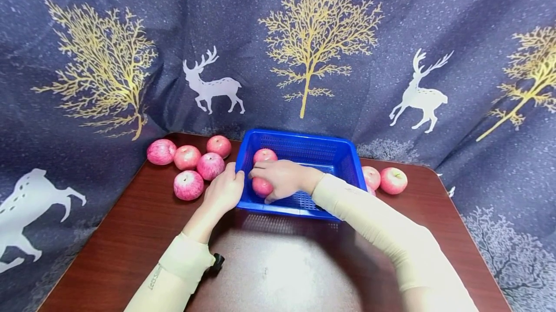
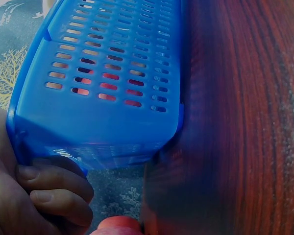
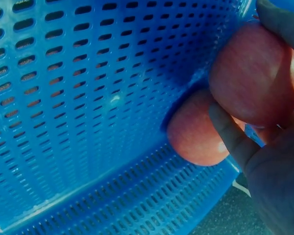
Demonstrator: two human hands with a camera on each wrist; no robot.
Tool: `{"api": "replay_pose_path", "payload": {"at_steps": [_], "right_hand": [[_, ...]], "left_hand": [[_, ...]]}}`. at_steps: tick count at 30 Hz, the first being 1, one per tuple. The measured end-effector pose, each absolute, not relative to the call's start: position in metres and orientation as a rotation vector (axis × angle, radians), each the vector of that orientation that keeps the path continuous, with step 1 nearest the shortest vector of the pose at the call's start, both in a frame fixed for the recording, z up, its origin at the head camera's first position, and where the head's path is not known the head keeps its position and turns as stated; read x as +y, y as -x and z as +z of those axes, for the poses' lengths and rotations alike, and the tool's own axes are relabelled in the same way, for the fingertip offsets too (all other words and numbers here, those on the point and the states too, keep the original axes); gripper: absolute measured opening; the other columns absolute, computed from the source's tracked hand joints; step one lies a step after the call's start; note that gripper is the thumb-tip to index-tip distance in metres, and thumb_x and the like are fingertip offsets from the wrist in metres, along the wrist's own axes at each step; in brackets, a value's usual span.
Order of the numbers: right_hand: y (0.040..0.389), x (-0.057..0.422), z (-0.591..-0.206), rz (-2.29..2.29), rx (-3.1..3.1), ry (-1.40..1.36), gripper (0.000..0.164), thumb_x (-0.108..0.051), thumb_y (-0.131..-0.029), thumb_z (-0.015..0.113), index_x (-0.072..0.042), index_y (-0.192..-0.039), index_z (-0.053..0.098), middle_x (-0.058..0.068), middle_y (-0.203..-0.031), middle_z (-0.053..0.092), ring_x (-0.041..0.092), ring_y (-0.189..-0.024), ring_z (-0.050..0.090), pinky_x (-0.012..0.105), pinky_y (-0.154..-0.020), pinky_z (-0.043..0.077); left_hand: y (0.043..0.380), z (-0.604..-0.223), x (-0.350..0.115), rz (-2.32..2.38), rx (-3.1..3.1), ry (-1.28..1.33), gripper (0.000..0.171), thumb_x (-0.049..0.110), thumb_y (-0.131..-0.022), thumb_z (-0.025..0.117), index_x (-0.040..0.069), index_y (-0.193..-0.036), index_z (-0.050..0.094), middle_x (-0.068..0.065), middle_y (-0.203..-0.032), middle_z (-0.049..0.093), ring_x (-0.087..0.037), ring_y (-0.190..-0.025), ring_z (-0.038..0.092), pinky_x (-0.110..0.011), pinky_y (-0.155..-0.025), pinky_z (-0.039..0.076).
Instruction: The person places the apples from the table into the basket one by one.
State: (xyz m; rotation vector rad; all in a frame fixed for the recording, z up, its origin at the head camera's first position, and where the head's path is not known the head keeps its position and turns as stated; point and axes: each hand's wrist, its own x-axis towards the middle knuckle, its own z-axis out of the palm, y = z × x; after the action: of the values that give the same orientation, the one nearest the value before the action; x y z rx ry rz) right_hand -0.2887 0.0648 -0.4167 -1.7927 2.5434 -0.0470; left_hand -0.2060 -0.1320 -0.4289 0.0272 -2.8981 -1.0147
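Observation:
A blue plastic basket (image 1: 299, 211) with slotted walls stands at the back of the table. Inside its left end my right hand (image 1: 284, 177) grips a red apple (image 1: 262, 187), fingers and thumb curled round it. Another apple (image 1: 265, 156) lies beside it, toward the basket's back left corner; the right wrist view shows this apple (image 3: 196, 132) against the slotted plastic. My left hand (image 1: 224, 189) holds the basket's left rim, and its curled fingers (image 2: 59, 191) appear at the basket's end in the left wrist view.
Several apples (image 1: 211, 166) lie grouped on the table left of the basket, close to my left hand. To the right are more apples (image 1: 393, 180), partly hidden by the basket and my right sleeve. A patterned dark cloth (image 1: 260, 85) hangs behind the brown table (image 1: 117, 249).

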Motion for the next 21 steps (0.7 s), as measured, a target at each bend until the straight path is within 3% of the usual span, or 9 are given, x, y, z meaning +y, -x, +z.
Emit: {"api": "replay_pose_path", "payload": {"at_steps": [15,21], "right_hand": [[0.2871,0.0557,-0.4195,0.146,2.573,1.832,0.075,-0.057,-0.067,0.082,-0.017,-0.122,0.053,-0.004,-0.114,0.054,0.012,-0.104,0.052,0.029,-0.092,0.044],[0.289,0.0549,-0.4239,0.13,2.578,1.831,0.085,-0.057,-0.066,0.083,-0.011,-0.129,0.049,-0.003,-0.118,0.056,0.011,-0.112,0.051,0.027,-0.099,0.04]], "left_hand": [[0.206,-0.4288,-0.1314,-1.016,-2.89,-0.032,0.044,0.041,-0.103,0.033,0.013,-0.134,0.048,-0.012,-0.125,0.062,-0.035,-0.11,0.059,-0.057,-0.084,0.047],[0.2053,-0.4281,-0.1312,-1.013,-2.892,-0.035,0.044,0.041,-0.103,0.033,0.014,-0.134,0.048,-0.013,-0.123,0.063,-0.035,-0.109,0.06,-0.057,-0.083,0.047]]}}
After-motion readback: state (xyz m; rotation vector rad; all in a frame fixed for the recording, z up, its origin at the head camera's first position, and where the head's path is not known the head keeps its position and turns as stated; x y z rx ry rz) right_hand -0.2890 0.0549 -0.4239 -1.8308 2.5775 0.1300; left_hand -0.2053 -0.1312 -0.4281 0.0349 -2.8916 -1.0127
